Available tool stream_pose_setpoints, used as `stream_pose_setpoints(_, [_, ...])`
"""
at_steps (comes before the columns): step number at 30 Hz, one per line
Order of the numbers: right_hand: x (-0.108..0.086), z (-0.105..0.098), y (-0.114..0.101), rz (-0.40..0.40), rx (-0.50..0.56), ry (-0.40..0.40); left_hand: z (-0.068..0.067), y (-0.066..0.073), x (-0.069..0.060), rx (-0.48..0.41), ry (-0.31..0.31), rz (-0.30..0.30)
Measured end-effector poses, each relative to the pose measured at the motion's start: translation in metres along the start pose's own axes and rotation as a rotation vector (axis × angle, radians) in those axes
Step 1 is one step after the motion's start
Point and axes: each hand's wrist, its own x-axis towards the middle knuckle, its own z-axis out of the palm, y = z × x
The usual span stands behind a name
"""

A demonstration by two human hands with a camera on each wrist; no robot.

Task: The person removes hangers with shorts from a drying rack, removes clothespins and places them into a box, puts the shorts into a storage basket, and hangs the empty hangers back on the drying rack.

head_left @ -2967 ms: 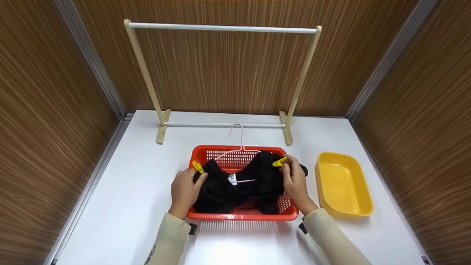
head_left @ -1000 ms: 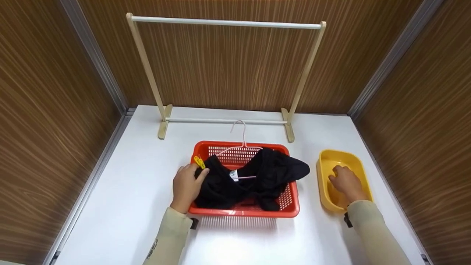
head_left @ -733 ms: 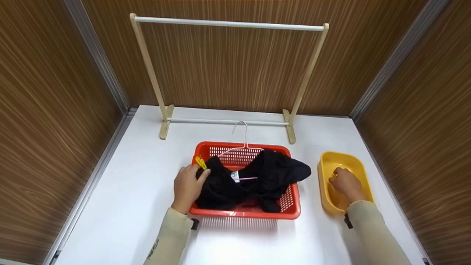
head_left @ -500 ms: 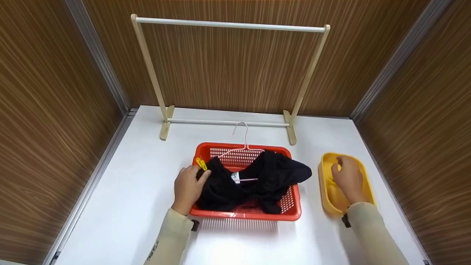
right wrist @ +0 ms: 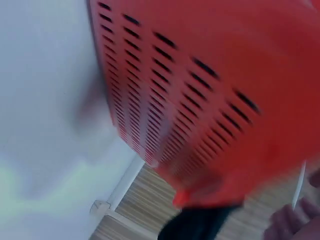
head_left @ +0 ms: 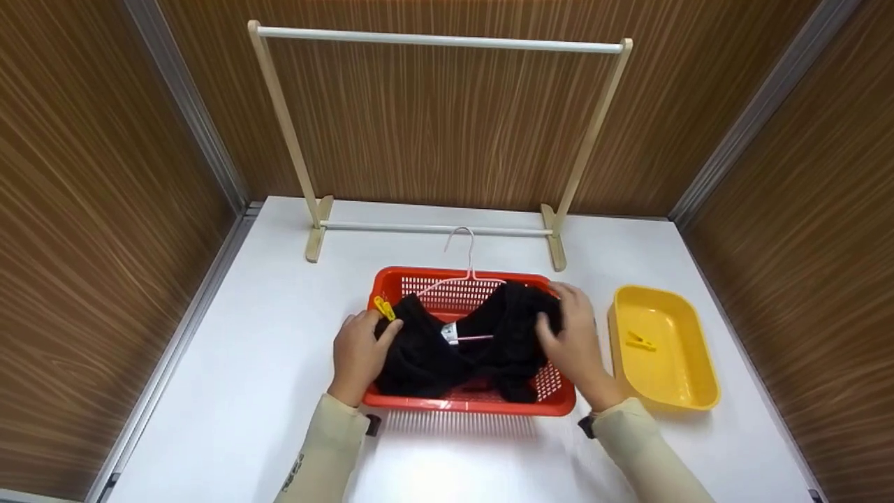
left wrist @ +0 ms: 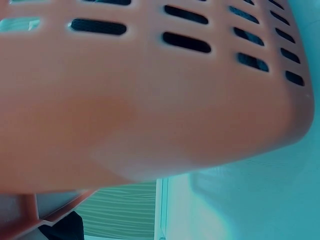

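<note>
Where black cloth (head_left: 419,363) bunches, a slotted plastic basket (head_left: 469,404) bears it.

The head camera looks forward and down from above, far enough back to take in the rack (head_left: 440,40) at the top and the basket (head_left: 447,404) at lower centre. Both wrist cameras look from close beside the basket, which fills the left one's upper part and the right one's upper right. All three share it.
</note>
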Motion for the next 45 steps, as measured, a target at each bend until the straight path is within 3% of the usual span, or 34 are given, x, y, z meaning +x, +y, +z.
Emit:
stream_pose_setpoints(3, [-0.003,0.017,0.008,0.011,-0.101,-0.11,0.002,0.0,0.0,0.002,0.002,0.006])
stream_pose_setpoints(6, [-0.006,0.025,0.015,0.033,-0.124,-0.149,0.004,0.001,0.0,0.005,-0.01,0.001])
stream_pose_setpoints(23, [-0.013,0.031,0.02,0.081,-0.098,-0.134,0.003,0.0,-0.003,0.015,-0.021,-0.029])
stream_pose_setpoints(45, [-0.011,0.029,0.019,0.104,-0.098,-0.143,0.003,0.0,-0.002,0.02,0.002,-0.012])
